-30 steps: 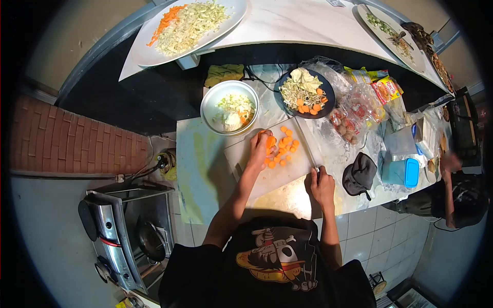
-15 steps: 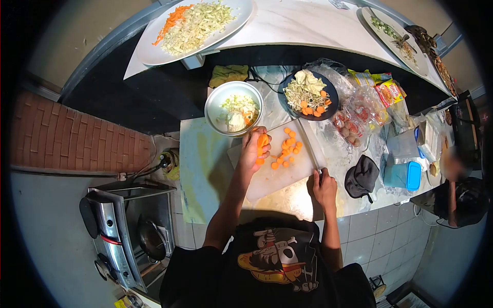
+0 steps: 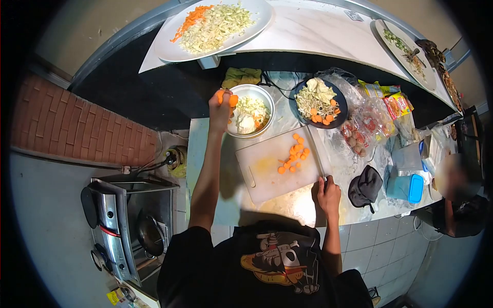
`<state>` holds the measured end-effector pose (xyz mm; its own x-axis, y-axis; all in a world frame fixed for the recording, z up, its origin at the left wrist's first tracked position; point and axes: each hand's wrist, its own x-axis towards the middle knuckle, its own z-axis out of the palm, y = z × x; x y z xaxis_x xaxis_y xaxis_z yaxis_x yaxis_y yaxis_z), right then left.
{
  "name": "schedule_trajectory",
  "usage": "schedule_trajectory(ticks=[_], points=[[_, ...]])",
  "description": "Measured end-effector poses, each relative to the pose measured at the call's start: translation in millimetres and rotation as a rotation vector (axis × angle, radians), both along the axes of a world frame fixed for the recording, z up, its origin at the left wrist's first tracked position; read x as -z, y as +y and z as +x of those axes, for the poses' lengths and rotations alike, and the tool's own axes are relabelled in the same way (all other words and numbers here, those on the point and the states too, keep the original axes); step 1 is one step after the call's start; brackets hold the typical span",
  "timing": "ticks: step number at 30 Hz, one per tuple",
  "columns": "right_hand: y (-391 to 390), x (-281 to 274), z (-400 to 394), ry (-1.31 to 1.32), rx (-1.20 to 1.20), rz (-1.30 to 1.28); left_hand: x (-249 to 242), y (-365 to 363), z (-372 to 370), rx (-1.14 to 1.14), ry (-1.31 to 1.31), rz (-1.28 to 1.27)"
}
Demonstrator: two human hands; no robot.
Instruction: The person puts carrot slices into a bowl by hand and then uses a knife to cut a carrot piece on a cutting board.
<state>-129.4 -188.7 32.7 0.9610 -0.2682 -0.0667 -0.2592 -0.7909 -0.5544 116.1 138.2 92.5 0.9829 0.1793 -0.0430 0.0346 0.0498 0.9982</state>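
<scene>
Carrot slices are gripped in my left hand (image 3: 221,107), at the left rim of a white bowl (image 3: 271,119) that holds chopped vegetables and a pale lump. My right hand (image 3: 328,192) is closed on the handle of a knife (image 3: 318,159), whose blade lies along the right edge of the white cutting board (image 3: 267,185). More carrot slices (image 3: 294,154) are scattered on the board's right part. Behind the board, a dark plate (image 3: 343,114) carries bean sprouts, carrot slices and a pale piece.
An oval plate (image 3: 267,25) of shredded vegetables stands on the upper shelf. Plastic bags (image 3: 367,120), a black cloth cap (image 3: 365,186) and a blue-lidded container (image 3: 415,188) lie to the right. Another person's arm (image 3: 450,218) is at far right. A stove (image 3: 109,213) stands left.
My left hand has moved left and away from the board with carrot slices, to the bowl's left rim. My right hand still holds the knife at the board's edge. The view has shifted slightly.
</scene>
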Motion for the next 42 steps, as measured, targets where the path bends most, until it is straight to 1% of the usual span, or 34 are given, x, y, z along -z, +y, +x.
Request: schedule_trajectory(ticks=[1, 2, 4, 5, 6, 8, 11, 12, 14, 16, 18, 20, 22, 24, 25, 26, 28, 30, 32, 34, 38, 40, 42], points=[[-1, 1, 0, 0.004, -0.001, 0.0, 8, 3, 10, -0.016, -0.11, 0.11], [-1, 3, 0, 0.009, -0.001, 0.0, 18, 6, 15, -0.014, -0.111, 0.109], [-2, 6, -2, 0.008, -0.001, -0.014, 24, 8, 17, 0.131, -0.374, 0.692], [-3, 8, -1, 0.005, -0.001, -0.028, 29, 9, 16, 0.254, -0.394, 0.683], [-3, 8, -1, 0.006, 0.004, -0.028, 27, 5, 14, 0.258, -0.395, 0.682], [-3, 8, -1, 0.002, -0.003, -0.03, 24, -1, 11, 0.201, -0.52, 0.819], [-1, 3, -1, 0.025, 0.001, -0.008, 17, -1, 10, 0.176, -0.516, 0.885], [0, 1, -1, 0.027, 0.007, -0.01, 12, -4, 7, 0.181, -0.517, 0.882], [1, -1, -1, 0.024, 0.008, 0.001, 0, -15, -6, 0.204, -0.389, 0.564], [-1, 5, -2, 0.021, 0.008, -0.008, -7, -32, -27, 0.206, -0.376, 0.583], [-3, 8, -2, 0.021, 0.002, -0.016, -3, -52, -58, 0.369, -0.433, 0.436], [-3, 7, -3, 0.001, -0.013, -0.021, 5, -66, -90, 0.67, -0.175, 0.377], [1, 4, -3, -0.013, -0.008, -0.02, 20, -79, -121, 0.735, -0.335, 0.876], [0, 2, -4, -0.027, -0.004, -0.021, 28, -98, -149, 0.75, -0.01, 0.785], [0, 2, -4, -0.018, 0.015, 0.002, 35, -100, -155, 0.697, -0.093, 0.787], [0, 2, -3, -0.011, 0.033, 0.026, 42, -101, -159, 0.696, -0.092, 0.788], [1, 1, -2, -0.002, 0.035, 0.033, 44, -104, -161, 0.583, -0.087, 0.75], [0, 2, -2, 0.009, 0.035, 0.036, 49, -102, -160, 0.601, -0.103, 0.72], [-2, 6, -3, 0.009, 0.003, -0.012, 56, -102, -158, 0.624, -0.123, 0.687], [-3, 6, -3, 0.007, -0.003, -0.012, 58, -102, -157, 0.59, -0.102, 0.662], [1, 2, -3, -0.025, 0.026, 0.0, 54, -102, -159, 0.607, -0.106, 0.672], [2, -1, -3, -0.022, 0.031, 0.021, 58, -106, -160, 0.547, -0.147, 0.591], [2, 0, -3, -0.021, 0.036, 0.041, 59, -109, -161, 0.549, -0.141, 0.579]])
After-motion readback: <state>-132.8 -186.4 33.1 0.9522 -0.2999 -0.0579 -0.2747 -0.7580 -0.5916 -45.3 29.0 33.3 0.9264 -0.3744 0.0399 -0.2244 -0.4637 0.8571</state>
